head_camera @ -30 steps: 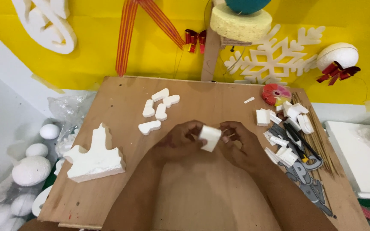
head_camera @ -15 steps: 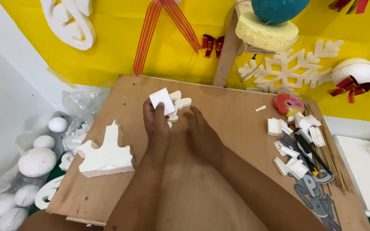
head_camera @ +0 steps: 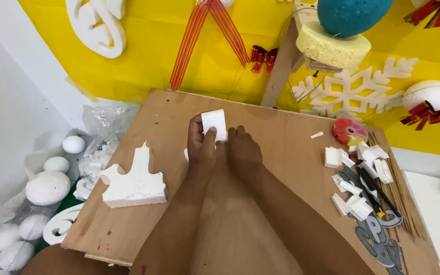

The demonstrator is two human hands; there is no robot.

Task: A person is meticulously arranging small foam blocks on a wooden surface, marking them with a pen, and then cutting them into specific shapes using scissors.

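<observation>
A small white foam block [head_camera: 214, 124] is held upright in my left hand [head_camera: 201, 145], thumb across its lower front, above the brown board [head_camera: 281, 137]. Just to the right, my right hand [head_camera: 243, 150] rests palm down on the board, covering the loose foam pieces that lay there; I cannot tell if it grips any. A sliver of white foam [head_camera: 186, 153] shows at the left edge of my left hand. A larger cut foam shape [head_camera: 134, 180] with a pointed top lies left of my left forearm.
Foam offcuts [head_camera: 355, 175], thin wooden skewers [head_camera: 395, 188], dark tools and a red disc [head_camera: 349, 132] crowd the board's right side. White foam balls [head_camera: 47, 186] in plastic lie on the floor at left. Foam snowflake [head_camera: 355, 91], ribbons and a post [head_camera: 281, 61] stand behind.
My left hand has carried the foam block from the board's middle up toward its far edge. My right hand let go of it and settled over the loose pieces.
</observation>
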